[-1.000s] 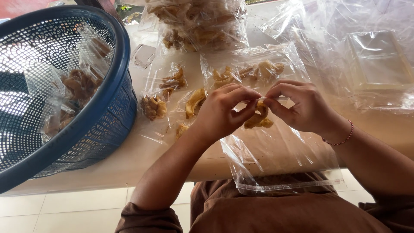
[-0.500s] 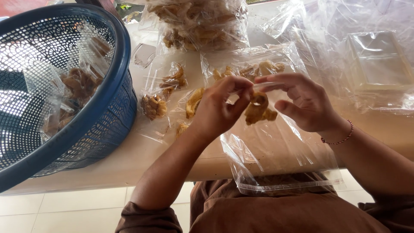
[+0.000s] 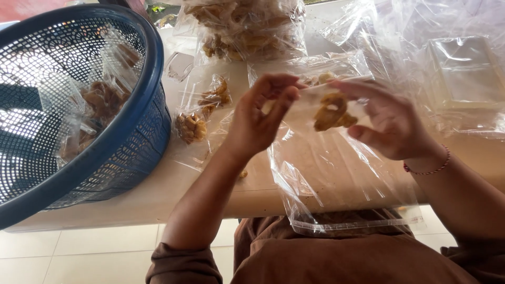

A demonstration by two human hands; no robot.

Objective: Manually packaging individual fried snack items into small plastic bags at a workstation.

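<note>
Small clear bag (image 3: 326,113) with golden fried snack pieces (image 3: 330,111) inside, held up between my two hands above the table edge (image 3: 173,194). Left hand (image 3: 260,118) pinches the bag's left end with thumb and fingertips closed on the film. Right hand (image 3: 386,123) cups the right end, fingers curled around it, thumb on top.

Long axis of the bag runs left to right, roughly level, mouth toward my left hand as far as I can tell; the film is too clear to be sure.

Doing this well, I judge: keep the pieces settled away from the pinched end, hold the film taut between the hands, no crumbs caught in the fold.

Below hangs a larger clear zip bag (image 3: 342,210), draped off the table toward my lap. Filled small bags (image 3: 202,113) lie just left. Blue plastic basket (image 3: 137,131) at far left holds more packets. Bulk bag of snacks (image 3: 244,29) beyond.
</note>
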